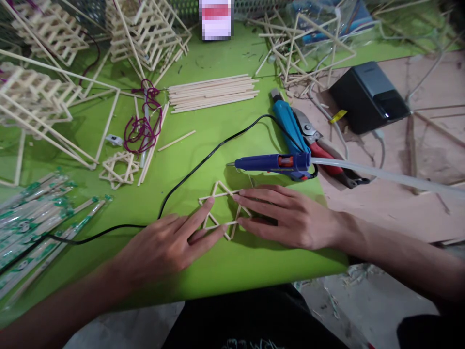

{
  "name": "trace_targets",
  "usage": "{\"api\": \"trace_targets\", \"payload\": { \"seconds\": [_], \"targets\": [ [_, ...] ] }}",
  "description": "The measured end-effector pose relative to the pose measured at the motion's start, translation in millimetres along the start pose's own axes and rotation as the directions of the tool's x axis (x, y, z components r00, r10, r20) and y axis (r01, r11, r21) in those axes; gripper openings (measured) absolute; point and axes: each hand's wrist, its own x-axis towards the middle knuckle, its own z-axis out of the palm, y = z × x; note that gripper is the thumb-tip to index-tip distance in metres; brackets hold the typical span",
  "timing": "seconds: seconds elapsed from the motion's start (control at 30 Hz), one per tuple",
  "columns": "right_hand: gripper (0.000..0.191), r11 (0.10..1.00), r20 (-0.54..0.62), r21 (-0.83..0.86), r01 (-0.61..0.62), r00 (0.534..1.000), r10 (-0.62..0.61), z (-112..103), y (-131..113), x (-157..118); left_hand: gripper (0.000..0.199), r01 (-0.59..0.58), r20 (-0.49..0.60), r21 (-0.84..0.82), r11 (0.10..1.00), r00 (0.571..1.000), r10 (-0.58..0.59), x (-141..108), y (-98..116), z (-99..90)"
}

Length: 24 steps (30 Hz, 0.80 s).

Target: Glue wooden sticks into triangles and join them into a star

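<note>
A small six-pointed star of thin wooden sticks (214, 223) lies flat on the green tabletop, between my two hands. My left hand (170, 242) holds its left side, index fingertip on an upper stick and thumb on the lower one. On the right side, my right hand (290, 215) has its fingertips and thumb against the star's sticks, fingers stretched forward. Just beyond lies a blue hot glue gun (272, 162), nozzle pointing left, with a long clear glue stick (385, 174) out of its back.
A bundle of wooden sticks (212, 94) lies at the back. Stacked-stick structures (145, 34), purple cord (143, 126), another stick star (119, 169) and wrapped sticks (36, 228) are left. Pruning shears (323, 145), a teal tool (288, 123) and a black box (368, 97) sit right. A black cable (207, 157) crosses the table.
</note>
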Motion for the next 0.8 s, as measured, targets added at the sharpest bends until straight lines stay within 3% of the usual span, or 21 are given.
{"api": "trace_targets", "payload": {
  "seconds": [0.8],
  "targets": [
    [0.027, 0.999, -0.02, 0.032, -0.01, 1.0, 0.011, 0.3, -1.0, -0.9, 0.044, 0.017, 0.001, -0.019, 1.0, 1.0, -0.017, -2.1, -0.7, 2.8]
  ]
}}
